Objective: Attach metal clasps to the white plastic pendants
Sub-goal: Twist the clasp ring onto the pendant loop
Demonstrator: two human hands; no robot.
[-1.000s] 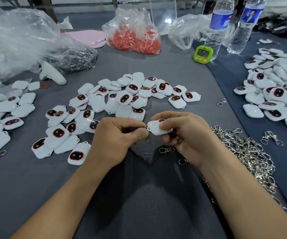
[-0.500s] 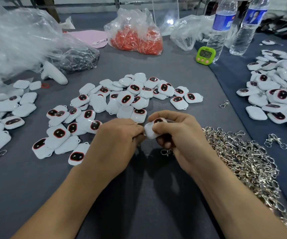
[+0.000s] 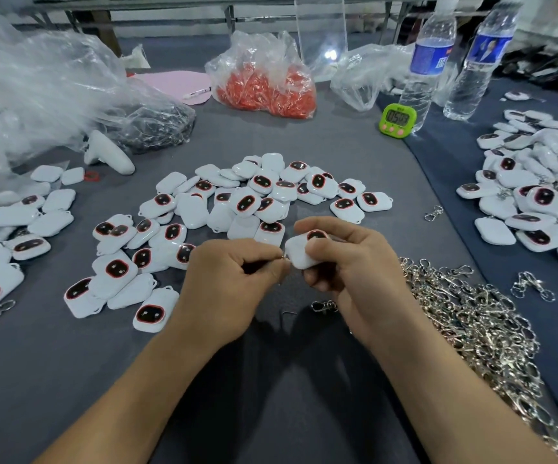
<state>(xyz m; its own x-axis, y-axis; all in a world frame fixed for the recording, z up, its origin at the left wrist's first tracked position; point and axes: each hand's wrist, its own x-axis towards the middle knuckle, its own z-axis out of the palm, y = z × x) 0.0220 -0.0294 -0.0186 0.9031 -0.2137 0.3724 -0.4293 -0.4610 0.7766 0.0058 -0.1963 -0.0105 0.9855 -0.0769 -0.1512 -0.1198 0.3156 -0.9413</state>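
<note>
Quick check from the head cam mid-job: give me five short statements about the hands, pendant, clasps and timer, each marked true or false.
1. The right hand holds a white pendant. True.
2. The left hand lies flat and open on the table. False: its fingers are pinched at the pendant's edge.
3. The clasp pile lies to the right of the hands. True.
4. The green timer stands beside the red bag. False: it stands by the water bottle.
5. One loose clasp lies on the table below the hands. True.
</note>
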